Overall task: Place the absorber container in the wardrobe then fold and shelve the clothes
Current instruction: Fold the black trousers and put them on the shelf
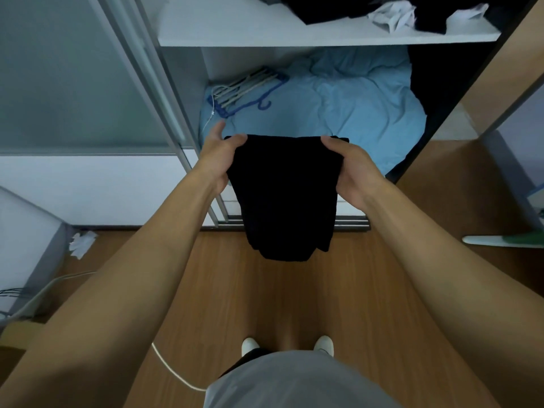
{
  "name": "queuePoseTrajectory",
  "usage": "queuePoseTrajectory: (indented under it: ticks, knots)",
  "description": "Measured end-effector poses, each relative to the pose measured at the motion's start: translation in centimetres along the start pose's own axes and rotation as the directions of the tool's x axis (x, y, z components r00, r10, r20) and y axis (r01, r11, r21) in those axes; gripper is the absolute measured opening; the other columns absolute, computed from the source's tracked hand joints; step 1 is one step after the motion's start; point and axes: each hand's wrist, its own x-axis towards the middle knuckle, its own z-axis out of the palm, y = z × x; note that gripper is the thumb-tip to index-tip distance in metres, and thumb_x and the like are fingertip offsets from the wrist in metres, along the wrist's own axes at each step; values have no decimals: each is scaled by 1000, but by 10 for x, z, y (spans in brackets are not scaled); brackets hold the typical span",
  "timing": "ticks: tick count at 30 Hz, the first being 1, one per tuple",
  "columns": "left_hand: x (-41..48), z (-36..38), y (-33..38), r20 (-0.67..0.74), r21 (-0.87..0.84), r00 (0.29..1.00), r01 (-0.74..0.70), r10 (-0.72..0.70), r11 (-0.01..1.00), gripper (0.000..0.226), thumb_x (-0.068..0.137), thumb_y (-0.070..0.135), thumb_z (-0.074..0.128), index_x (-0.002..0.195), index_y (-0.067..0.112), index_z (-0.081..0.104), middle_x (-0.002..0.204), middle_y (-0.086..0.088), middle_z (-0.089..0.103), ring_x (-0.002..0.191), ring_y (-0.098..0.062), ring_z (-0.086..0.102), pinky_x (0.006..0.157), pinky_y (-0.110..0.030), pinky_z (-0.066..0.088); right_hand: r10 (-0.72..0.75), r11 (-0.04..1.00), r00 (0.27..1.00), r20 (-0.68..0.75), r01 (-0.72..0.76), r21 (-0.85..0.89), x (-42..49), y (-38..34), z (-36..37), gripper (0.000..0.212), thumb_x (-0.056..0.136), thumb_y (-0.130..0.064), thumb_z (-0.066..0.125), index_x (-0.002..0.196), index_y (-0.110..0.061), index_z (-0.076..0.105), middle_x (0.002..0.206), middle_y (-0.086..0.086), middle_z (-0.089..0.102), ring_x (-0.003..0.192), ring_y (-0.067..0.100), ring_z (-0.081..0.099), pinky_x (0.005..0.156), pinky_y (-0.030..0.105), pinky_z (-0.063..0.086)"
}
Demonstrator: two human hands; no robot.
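A black garment hangs folded in front of the open wardrobe, its lower end dangling above the wooden floor. My left hand grips its upper left corner, thumb on top. The upper right corner is gripped by my right hand. Above, a white shelf carries a loose heap of dark clothes and crumpled white cloth. I see no absorber container.
Light blue bedding fills the wardrobe's bottom compartment, with a bundle of hangers lying on its left part. The sliding door stands at left. A white cable and crumpled paper lie on the floor.
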Motion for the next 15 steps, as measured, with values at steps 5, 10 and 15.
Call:
queuePoseTrajectory:
  ticks: [5, 10, 15]
  knots:
    - [1, 3, 11, -17, -85, 1000, 8, -10, 996, 34, 98, 7, 57, 131, 15, 60, 90, -7, 72, 70, -15, 72, 66, -27, 59, -76, 964, 990, 116, 103, -244, -1, 8, -14, 38, 91, -22, 68, 127, -14, 62, 111, 2, 75, 106, 18, 71, 84, 21, 54]
    - [-7, -5, 11, 87, -88, 996, 18, -10, 996, 40, 97, 6, 57, 134, 19, 57, 102, -10, 73, 84, -19, 72, 74, -29, 59, -90, 987, 982, 169, 111, -119, -4, 13, -11, 27, 90, -11, 65, 118, -15, 65, 104, -1, 77, 98, 14, 73, 81, 22, 56]
    - [-8, -1, 15, 44, 77, 993, -115, 112, 990, 42, 99, 4, 55, 133, 28, 58, 103, -12, 71, 76, -18, 72, 69, -30, 59, -85, 954, 990, 116, 115, -278, -4, 13, -4, 34, 94, -10, 65, 127, -18, 60, 109, -2, 76, 104, 14, 71, 89, 25, 55]
